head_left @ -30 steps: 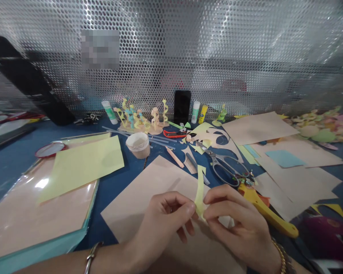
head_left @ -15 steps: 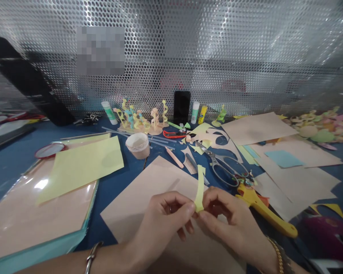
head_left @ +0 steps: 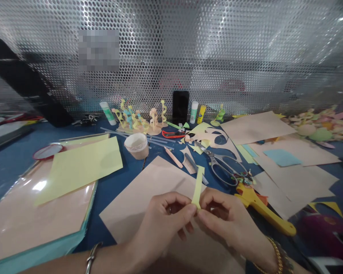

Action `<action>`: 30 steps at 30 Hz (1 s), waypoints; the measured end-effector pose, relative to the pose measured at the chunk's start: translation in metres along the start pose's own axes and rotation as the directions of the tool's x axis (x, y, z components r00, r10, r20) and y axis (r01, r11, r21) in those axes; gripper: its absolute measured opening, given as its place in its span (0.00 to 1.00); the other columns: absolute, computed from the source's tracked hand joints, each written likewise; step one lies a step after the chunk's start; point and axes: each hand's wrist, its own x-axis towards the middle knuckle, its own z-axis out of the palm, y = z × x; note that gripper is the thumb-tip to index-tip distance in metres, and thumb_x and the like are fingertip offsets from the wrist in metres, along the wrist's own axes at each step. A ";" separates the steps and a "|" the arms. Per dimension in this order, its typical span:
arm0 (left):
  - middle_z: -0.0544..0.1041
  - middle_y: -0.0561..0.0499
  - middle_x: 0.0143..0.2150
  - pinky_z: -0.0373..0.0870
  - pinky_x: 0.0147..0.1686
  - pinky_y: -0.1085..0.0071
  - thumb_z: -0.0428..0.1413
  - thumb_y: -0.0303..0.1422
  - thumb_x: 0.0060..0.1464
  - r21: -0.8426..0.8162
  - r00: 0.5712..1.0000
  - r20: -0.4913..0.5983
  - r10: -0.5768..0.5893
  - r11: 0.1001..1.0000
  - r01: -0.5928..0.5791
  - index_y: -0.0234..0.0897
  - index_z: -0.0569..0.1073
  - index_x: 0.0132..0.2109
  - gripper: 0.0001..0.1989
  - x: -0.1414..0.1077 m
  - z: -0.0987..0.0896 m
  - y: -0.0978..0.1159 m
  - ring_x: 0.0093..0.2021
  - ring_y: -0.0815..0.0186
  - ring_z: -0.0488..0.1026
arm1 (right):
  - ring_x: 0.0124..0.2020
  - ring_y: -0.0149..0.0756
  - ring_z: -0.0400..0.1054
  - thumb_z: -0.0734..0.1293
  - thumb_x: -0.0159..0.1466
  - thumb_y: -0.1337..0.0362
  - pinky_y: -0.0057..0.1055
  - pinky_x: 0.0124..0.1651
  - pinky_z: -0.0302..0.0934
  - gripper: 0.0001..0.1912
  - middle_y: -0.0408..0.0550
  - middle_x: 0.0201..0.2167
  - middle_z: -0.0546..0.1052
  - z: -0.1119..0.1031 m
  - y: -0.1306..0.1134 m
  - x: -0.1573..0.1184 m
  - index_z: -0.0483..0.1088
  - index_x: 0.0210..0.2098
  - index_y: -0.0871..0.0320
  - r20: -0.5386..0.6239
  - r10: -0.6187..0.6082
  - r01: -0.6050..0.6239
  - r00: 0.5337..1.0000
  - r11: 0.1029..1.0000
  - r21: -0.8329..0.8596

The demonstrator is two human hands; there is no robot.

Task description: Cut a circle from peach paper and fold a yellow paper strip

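Head view: left hand and right hand pinch a yellow paper strip together, its lower end apparently between their fingertips; pink paper lies beneath the grip.

Left hand and right hand pinch a narrow yellow paper strip between thumbs and fingers, above a peach paper sheet. Steel scissors lie at two o'clock, a yellow-handled tool at three o'clock, a paper cup at eleven o'clock, and a black smartphone stands upright at twelve o'clock.
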 end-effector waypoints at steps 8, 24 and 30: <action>0.71 0.55 0.16 0.66 0.17 0.79 0.59 0.36 0.48 0.011 1.000 0.009 0.007 1.000 -0.007 0.34 0.75 0.28 0.09 0.001 -0.001 -0.002 0.16 0.73 0.67 | 0.21 0.27 0.59 0.66 0.57 0.61 0.23 0.20 0.55 0.09 0.42 0.23 0.67 0.000 -0.001 0.000 0.66 0.24 0.58 -0.034 -0.017 0.018 0.999 1.000 0.018; 0.72 0.56 0.17 0.67 0.18 0.80 0.59 0.33 0.50 -0.033 0.999 0.044 0.010 0.999 -0.009 0.33 0.75 0.30 0.06 0.002 -0.003 -0.006 0.17 0.75 0.67 | 0.24 0.26 0.61 0.66 0.62 0.60 0.23 0.24 0.56 0.08 0.43 0.27 0.68 -0.004 0.005 0.002 0.72 0.32 0.58 -0.037 -0.080 0.081 0.996 0.996 0.030; 0.73 0.57 0.21 0.66 0.16 0.81 0.61 0.33 0.50 -0.111 0.999 0.047 -0.012 0.994 0.018 0.34 0.73 0.40 0.10 0.004 -0.003 -0.009 0.18 0.74 0.68 | 0.30 0.29 0.66 0.64 0.62 0.65 0.24 0.28 0.61 0.05 0.44 0.31 0.71 -0.005 0.003 0.001 0.73 0.32 0.56 -0.031 -0.146 0.145 0.989 0.989 -0.037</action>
